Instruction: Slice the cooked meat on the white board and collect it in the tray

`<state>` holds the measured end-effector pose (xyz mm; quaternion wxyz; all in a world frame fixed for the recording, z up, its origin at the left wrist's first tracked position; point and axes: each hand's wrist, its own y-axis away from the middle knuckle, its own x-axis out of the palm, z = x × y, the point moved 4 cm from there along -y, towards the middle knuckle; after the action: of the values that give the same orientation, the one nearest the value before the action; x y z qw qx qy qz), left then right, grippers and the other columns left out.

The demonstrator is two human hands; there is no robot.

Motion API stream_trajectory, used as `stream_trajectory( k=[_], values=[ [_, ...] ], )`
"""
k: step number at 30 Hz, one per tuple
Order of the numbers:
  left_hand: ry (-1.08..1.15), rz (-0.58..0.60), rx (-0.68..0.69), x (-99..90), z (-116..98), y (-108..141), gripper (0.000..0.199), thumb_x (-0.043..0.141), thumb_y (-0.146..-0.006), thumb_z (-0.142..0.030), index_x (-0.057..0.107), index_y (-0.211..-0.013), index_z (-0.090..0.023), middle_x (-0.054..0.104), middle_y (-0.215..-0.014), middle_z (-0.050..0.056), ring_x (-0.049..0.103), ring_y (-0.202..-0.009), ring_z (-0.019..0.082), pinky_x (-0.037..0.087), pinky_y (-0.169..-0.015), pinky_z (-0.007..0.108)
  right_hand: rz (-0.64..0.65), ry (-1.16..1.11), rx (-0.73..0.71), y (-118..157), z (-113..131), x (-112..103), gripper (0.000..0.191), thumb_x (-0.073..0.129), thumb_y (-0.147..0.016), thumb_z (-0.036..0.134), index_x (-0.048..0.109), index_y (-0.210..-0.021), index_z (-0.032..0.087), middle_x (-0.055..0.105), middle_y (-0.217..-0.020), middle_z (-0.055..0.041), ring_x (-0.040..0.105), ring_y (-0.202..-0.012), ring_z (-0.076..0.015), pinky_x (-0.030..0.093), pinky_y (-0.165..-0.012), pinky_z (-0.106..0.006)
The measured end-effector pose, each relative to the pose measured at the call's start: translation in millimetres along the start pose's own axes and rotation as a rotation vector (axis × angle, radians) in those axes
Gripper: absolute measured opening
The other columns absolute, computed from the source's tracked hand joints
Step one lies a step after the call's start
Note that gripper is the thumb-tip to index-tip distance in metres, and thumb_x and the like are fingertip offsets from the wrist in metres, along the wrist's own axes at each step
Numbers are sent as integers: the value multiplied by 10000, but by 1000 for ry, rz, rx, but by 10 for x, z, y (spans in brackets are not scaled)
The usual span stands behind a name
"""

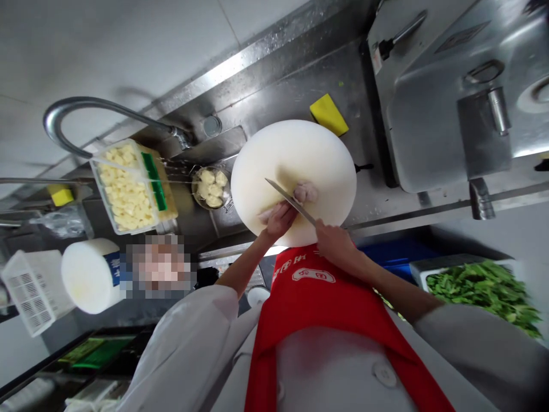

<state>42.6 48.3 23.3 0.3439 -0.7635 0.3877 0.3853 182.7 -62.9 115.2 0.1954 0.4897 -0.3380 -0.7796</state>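
Observation:
A round white cutting board (pixel 261 154) lies on the steel counter in front of me. My right hand (pixel 337 246) grips the handle of a kitchen knife (pixel 286 195), its blade slanting up and left across the board. Close by on the left of the blade, my left hand (pixel 281 222) presses down on a pale pink piece of raw meat (pixel 266 215), fingers together. Part of that piece is hidden under the fingers. On the other side of the blade rests more cut raw meat (pixel 306 191).
A yellow sponge (pixel 329 114) lies behind the board. Left of it stand a strainer of pale chunks (pixel 211 187) and a clear tub of pale cubes (pixel 126 191) under a curved faucet (pixel 107 104). Leafy greens (pixel 482 292) fill a box at lower right.

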Motion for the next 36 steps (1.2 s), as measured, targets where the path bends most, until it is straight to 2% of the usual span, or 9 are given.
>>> stream_trajectory(
  k=[3, 6, 10, 13, 16, 27, 31, 34, 36],
  values=[
    [30, -7, -33, -53, 33, 29, 255, 450, -1003, -292, 673, -1057, -181, 681, -1077, 107, 623, -1069, 227, 565, -907, 420, -43, -42, -30, -375, 149, -91, 405, 237, -949, 69, 516, -1243, 70, 698, -1053, -201, 684, -1013, -283, 498, -831, -355],
    [47, -6, -37, -70, 86, 57, 240, 471, -995, -293, 651, -1119, -193, 670, -1131, 109, 607, -1104, 225, 551, -947, 435, -39, -44, -45, -496, 166, -166, 402, 255, -943, 74, 503, -1260, 65, 696, -1054, -200, 679, -1017, -282, 494, -839, -350],
    [22, 10, -8, -13, 132, 64, 248, 455, -999, -298, 657, -1091, -188, 676, -1084, 114, 614, -1068, 224, 553, -908, 415, -55, 5, -41, -190, 73, -184, 378, 249, -945, 76, 493, -1234, 77, 708, -977, -191, 700, -958, -274, 506, -782, -339],
    [-27, 11, 7, 21, 140, 64, 266, 450, -1000, -320, 680, -971, -190, 674, -930, 99, 630, -930, 210, 553, -791, 367, -17, 19, -19, 108, 46, -123, 311, 290, -951, 95, 498, -1181, 85, 719, -923, -183, 718, -909, -268, 514, -740, -322],
    [-53, -1, 24, 23, 139, 68, 292, 443, -1002, -321, 680, -894, -189, 644, -831, 83, 606, -830, 197, 522, -726, 343, 23, 11, -6, 269, 57, -55, 268, 330, -955, 118, 505, -1156, 89, 726, -929, -185, 724, -906, -277, 520, -731, -323],
    [-14, 39, 13, 29, 147, 68, 283, 442, -1003, -325, 676, -944, -177, 645, -907, 96, 573, -887, 208, 487, -793, 349, -2, -6, 22, 341, 11, 31, 296, 309, -942, 70, 519, -1151, 75, 730, -904, -176, 728, -905, -288, 522, -722, -328],
    [14, 21, 36, 20, 140, 63, 250, 471, -997, -317, 671, -958, -172, 649, -948, 98, 589, -942, 208, 494, -837, 350, 50, 10, 35, 388, -36, 90, 294, 318, -940, 62, 524, -1149, 74, 726, -893, -175, 732, -880, -276, 517, -718, -321],
    [-6, -2, 63, 8, 130, 54, 239, 485, -992, -307, 678, -965, -168, 658, -950, 97, 602, -947, 205, 513, -832, 344, 71, 17, 48, 322, -19, 80, 284, 339, -942, 70, 516, -1163, 82, 725, -896, -171, 732, -880, -257, 515, -725, -303],
    [-19, -17, 67, 5, 128, 51, 232, 490, -990, -301, 684, -990, -174, 667, -951, 94, 611, -954, 204, 525, -822, 339, 33, 23, 36, 261, 11, 47, 280, 351, -944, 84, 505, -1177, 82, 724, -916, -179, 727, -908, -260, 515, -737, -303]
  ],
)
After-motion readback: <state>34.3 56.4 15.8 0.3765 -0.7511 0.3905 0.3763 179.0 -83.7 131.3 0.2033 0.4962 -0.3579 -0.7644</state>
